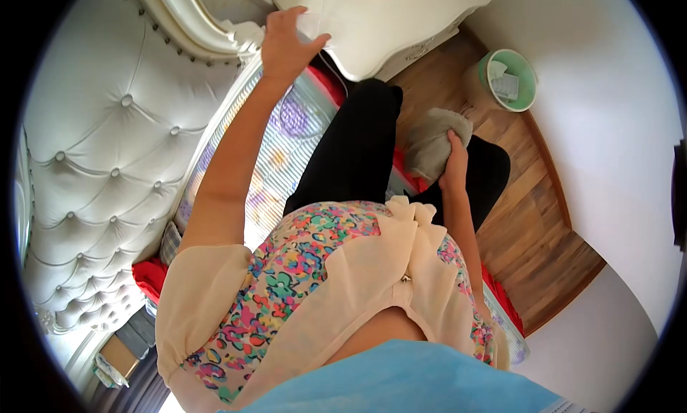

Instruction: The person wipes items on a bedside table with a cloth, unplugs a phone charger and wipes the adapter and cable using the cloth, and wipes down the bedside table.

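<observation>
Right hand (454, 159) clutches the grey cloth (428, 145), on the near side of the white counter (390, 20)! Left hand (290, 45), fingers apart, meets a clear item (310, 27) over that counter's left end; gripped or not, can't tell.

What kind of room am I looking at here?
Most likely a bedroom. A tall, button-tufted headboard stands on the left, a bed with a striped, flowered sheet lies beside it, and what looks like a white nightstand stands at the top of the view.
</observation>
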Action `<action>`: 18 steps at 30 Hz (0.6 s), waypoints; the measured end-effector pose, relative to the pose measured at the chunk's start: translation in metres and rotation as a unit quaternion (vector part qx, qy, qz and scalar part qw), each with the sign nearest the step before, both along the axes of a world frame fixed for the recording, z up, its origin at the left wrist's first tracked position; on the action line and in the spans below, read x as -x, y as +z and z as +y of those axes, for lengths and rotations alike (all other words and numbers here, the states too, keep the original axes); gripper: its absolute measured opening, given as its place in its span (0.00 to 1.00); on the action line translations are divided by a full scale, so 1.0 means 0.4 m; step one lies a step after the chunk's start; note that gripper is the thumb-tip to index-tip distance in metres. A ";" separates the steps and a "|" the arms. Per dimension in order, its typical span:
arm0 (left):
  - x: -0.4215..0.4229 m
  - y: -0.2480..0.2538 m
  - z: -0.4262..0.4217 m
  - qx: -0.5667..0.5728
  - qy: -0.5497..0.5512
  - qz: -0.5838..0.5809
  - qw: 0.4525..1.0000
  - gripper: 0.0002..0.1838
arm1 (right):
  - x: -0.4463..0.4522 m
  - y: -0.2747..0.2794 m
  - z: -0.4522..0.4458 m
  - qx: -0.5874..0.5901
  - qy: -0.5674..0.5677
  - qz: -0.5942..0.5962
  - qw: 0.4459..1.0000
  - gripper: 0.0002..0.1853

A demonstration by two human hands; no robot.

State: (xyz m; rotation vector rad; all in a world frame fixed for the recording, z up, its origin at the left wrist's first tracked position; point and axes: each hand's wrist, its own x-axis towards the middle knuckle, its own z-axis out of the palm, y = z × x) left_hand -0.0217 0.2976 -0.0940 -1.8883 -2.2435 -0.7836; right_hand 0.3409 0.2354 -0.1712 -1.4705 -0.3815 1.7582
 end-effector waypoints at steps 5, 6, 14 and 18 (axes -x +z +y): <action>-0.070 -0.038 0.126 0.053 -0.040 0.062 0.996 0.41 | -0.017 -0.048 0.007 -0.040 -0.005 0.022 0.999 0.23; -0.068 -0.064 0.150 0.050 -0.055 0.069 0.995 0.42 | -0.020 -0.056 0.005 -0.041 -0.001 0.010 0.999 0.23; -0.057 -0.181 0.256 0.056 -0.051 0.089 0.993 0.47 | -0.025 -0.047 -0.006 -0.039 -0.001 0.004 0.999 0.23; -0.082 -0.144 0.262 0.057 -0.048 0.114 0.991 0.49 | -0.037 -0.051 -0.021 -0.037 -0.002 0.010 0.999 0.24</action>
